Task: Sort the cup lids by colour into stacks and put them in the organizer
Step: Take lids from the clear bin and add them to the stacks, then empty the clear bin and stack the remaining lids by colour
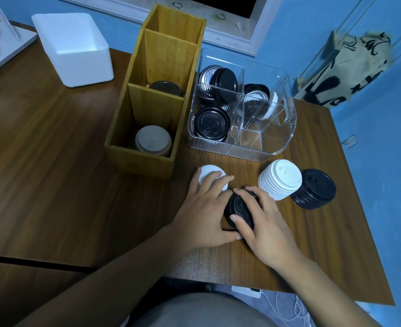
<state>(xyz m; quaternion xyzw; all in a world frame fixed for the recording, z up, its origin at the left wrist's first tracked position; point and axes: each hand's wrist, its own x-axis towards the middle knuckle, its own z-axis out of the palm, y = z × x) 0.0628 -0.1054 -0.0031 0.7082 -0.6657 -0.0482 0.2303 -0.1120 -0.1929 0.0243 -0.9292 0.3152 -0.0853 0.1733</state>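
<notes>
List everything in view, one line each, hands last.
Table: one, brown wood.
Wooden organizer: one, yellow-brown, table centre.
Beige lids: one stack, its near compartment.
Dark lid: count unclear, its middle compartment.
Clear organizer: one, right of the wooden one.
Loose lids: several, black and white, inside the clear organizer.
White stack: one, on the table in front of it.
Black stack: one, right of the white stack.
White lid: under the left fingers.
Held black lids: between the hands.
Foam box: one, white, far left.
Tote bag: one, beige, right.
Left hand: rests on the white lid.
Right hand: grips the held black lids.

Wooden organizer (pixel 142 161), clear bin (pixel 242 151) wall off far side.
</notes>
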